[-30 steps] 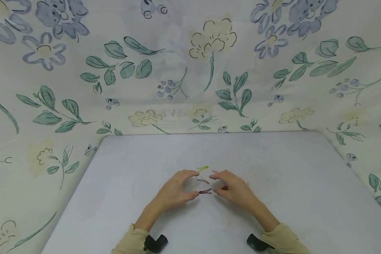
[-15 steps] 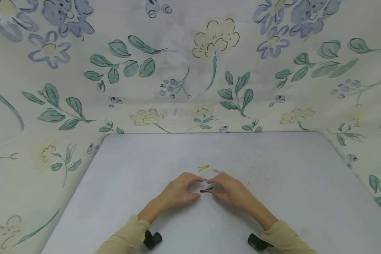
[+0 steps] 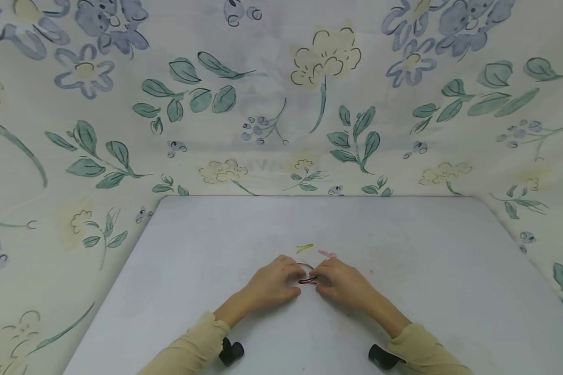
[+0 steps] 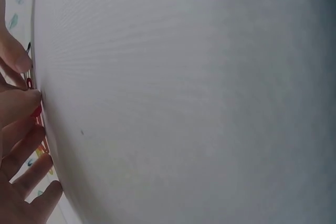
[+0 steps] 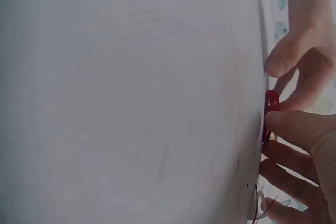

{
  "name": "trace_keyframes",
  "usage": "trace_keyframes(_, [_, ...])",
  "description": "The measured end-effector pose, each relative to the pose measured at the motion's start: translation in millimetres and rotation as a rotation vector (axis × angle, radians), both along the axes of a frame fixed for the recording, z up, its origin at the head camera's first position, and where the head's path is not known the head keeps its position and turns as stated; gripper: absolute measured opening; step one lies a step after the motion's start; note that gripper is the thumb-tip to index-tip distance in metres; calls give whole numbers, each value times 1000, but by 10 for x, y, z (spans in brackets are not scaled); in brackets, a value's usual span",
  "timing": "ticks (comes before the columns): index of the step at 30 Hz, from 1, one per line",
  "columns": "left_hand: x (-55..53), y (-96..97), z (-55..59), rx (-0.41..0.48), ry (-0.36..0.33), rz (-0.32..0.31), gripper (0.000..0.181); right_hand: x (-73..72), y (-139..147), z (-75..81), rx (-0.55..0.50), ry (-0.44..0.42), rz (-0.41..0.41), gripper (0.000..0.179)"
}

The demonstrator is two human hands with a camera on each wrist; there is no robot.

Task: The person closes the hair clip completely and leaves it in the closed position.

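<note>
On the white table a dark red hair clip (image 3: 307,280) lies between my two hands, with a brown curved hair clip (image 3: 305,264) just beyond it. My left hand (image 3: 273,284) rests at their left, its fingers loosely bent and thumb apart. From the right, my right hand (image 3: 346,284) reaches the near clip's end; in the right wrist view its thumb (image 5: 289,124) overlaps the red clip (image 5: 272,98). Whether it presses on the clip is hidden. In the left wrist view the left fingers (image 4: 32,174) are spread with tips at the table.
A yellow hair clip (image 3: 305,247) and a pink hair clip (image 3: 327,253) lie beyond the hands. Black wrist cameras (image 3: 383,357) sit at both sleeves. A flower-patterned cloth (image 3: 262,104) stands behind the white table (image 3: 206,224).
Both hands have come closer together around the dark red and brown clips. The pink clip, partly covered by the right hand before, is now in plain sight.
</note>
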State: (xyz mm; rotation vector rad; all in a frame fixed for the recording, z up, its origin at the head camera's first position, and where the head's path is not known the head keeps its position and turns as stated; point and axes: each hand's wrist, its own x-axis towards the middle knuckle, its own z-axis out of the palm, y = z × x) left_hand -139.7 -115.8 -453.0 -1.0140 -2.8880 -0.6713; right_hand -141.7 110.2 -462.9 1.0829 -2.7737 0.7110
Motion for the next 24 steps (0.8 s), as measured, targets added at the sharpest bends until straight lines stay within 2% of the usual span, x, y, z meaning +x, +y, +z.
trace_keyframes(9, [-9,41,-14,-5,30,-7,13,-28,-35,-23,40,40,-1,18])
trace_keyframes(24, [18,64,7,-19,19,27,7,-21,-86,-26,40,32,-8,9])
